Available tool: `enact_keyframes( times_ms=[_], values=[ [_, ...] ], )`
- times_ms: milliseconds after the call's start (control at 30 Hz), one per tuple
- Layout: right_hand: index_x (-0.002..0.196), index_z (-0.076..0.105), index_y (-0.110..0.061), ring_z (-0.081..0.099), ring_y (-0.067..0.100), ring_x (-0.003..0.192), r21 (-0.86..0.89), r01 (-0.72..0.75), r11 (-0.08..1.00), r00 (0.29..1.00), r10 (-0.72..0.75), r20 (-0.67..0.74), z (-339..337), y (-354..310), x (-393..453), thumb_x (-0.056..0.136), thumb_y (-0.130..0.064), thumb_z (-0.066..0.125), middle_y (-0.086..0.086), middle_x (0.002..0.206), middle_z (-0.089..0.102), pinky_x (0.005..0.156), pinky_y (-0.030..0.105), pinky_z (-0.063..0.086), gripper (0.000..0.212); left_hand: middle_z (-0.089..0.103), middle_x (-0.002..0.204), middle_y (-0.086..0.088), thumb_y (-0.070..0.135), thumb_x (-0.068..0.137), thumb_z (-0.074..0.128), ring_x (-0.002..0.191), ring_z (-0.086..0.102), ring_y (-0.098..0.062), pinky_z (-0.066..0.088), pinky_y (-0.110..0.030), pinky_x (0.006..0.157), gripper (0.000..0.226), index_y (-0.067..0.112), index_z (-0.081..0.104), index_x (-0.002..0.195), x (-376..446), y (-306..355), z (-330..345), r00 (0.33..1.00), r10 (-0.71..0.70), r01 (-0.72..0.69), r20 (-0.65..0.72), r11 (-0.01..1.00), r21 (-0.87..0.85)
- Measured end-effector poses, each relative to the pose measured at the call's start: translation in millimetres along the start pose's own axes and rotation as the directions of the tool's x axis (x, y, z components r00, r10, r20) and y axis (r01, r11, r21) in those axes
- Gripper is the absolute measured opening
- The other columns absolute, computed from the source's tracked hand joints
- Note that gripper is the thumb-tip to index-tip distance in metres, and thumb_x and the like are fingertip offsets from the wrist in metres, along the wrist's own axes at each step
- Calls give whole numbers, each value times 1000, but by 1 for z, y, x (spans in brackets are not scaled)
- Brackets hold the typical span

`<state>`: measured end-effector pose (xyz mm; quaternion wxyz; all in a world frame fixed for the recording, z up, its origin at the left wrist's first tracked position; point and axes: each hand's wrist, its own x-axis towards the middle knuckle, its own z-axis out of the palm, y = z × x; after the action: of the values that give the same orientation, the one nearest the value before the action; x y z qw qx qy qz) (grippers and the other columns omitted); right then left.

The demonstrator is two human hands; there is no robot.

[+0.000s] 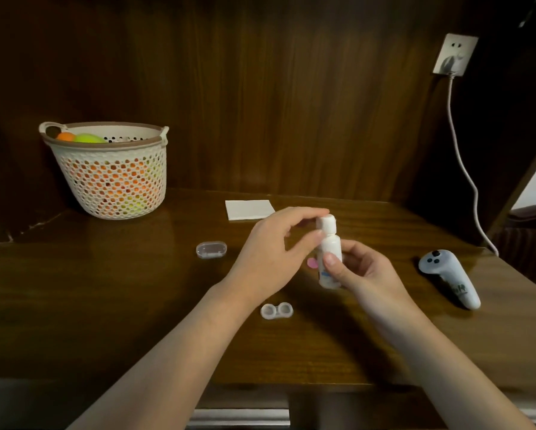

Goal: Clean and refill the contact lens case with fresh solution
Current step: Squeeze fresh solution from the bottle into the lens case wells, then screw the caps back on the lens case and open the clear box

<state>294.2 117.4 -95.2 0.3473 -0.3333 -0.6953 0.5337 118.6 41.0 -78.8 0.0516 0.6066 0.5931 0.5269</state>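
Solution bottle (pixel 330 256): small, white, held upright above the table (pixel 105 305), between both hands.
Right hand (pixel 363 271): fingers and thumb curled round the bottle's body, gripping it.
Left hand (pixel 273 256): thumb and forefinger pinching the bottle's white cap (pixel 326 222).
Lens case (pixel 276 310): on the table just below the hands, both wells uncovered; contents cannot be told.
Clear plastic box (pixel 211 249): on the table, left of the left hand, apart from it.
Pink item (pixel 312 262): partly hidden behind the left hand; identity unclear.
White tissue (pixel 249 209): flat, behind the hands.
Basket (pixel 111 187): far left, holding orange and green items.
Controller (pixel 449 279): right side of the table.
Wall socket (pixel 454 54): plug and cable attached.
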Motion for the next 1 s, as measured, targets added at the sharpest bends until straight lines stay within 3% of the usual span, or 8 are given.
enact_keyframes(
  times_ms=[67, 200, 400, 600, 733, 867, 933, 1000],
  values=[
    [127, 68, -29, 78, 6, 99, 14, 14, 1000, 996, -13, -84, -12, -1, 10, 69, -59, 80, -10, 110, 81, 83, 29, 61, 66, 62, 115, 40, 44, 102, 64, 117, 55, 15, 45, 2, 86, 31, 50, 60, 133, 5, -3, 1, 1000, -20, 19, -20, 999, -35],
    [123, 60, -35, 69, 7, 103, -106, -30, 994, 944, -6, -329, -35, 20, 46, 90, -37, 85, -12, 117, 71, 71, 19, 50, 41, 68, 97, 23, 44, 102, 63, 98, 64, 5, 55, -12, 73, 4, 42, 64, 105, 12, -24, 6, 981, -150, 146, -120, 988, -46],
    [147, 54, -22, 64, 20, 120, -266, -228, 937, 853, 60, -518, -27, 62, 102, 91, -30, 87, 4, 142, 66, 85, 32, 49, 66, 66, 89, 20, 35, 99, 70, 85, 64, 1, 52, -15, 69, 11, 42, 64, 93, 7, -56, 22, 968, -251, 248, 9, 962, 111],
    [145, 55, -22, 65, 22, 126, -415, -225, 881, 876, -4, -483, -16, 68, 121, 87, -31, 90, 4, 143, 67, 89, 30, 50, 69, 70, 89, 18, 35, 97, 73, 85, 67, -2, 60, -20, 72, 5, 39, 71, 96, 3, -72, 27, 944, -330, 322, 32, 935, 145],
    [157, 40, -19, 56, 29, 142, -372, -264, 890, 861, 44, -507, -13, 64, 111, 83, -38, 92, 7, 155, 57, 108, 44, 53, 92, 70, 90, 19, 37, 97, 73, 86, 67, -1, 59, -20, 73, 4, 40, 71, 96, -4, -73, 22, 941, -338, 333, 18, 934, 134],
    [130, 51, -28, 54, 12, 117, -504, -150, 850, 770, -219, -599, 0, 62, 84, 86, -39, 90, -5, 128, 59, 90, 30, 52, 60, 69, 92, 20, 36, 98, 72, 89, 67, -2, 55, -18, 71, 4, 40, 71, 99, -14, -71, 13, 939, -343, 339, 6, 931, 135],
    [117, 50, -38, 57, 4, 100, -531, -68, 845, 848, -231, -477, 10, 63, 75, 88, -32, 89, -17, 112, 58, 81, 20, 51, 49, 69, 93, 20, 35, 98, 71, 90, 66, -3, 55, -18, 72, 4, 39, 72, 101, -20, -70, 7, 935, -354, 350, 13, 928, 126],
    [124, 56, -37, 60, 3, 104, -607, -38, 794, 937, -184, -298, 21, 64, 72, 90, -32, 87, -19, 115, 60, 84, 18, 51, 47, 70, 94, 19, 34, 99, 71, 90, 66, -4, 56, -20, 74, 5, 37, 73, 103, -27, -69, 1, 929, -370, 365, 20, 923, 122]
  ],
)
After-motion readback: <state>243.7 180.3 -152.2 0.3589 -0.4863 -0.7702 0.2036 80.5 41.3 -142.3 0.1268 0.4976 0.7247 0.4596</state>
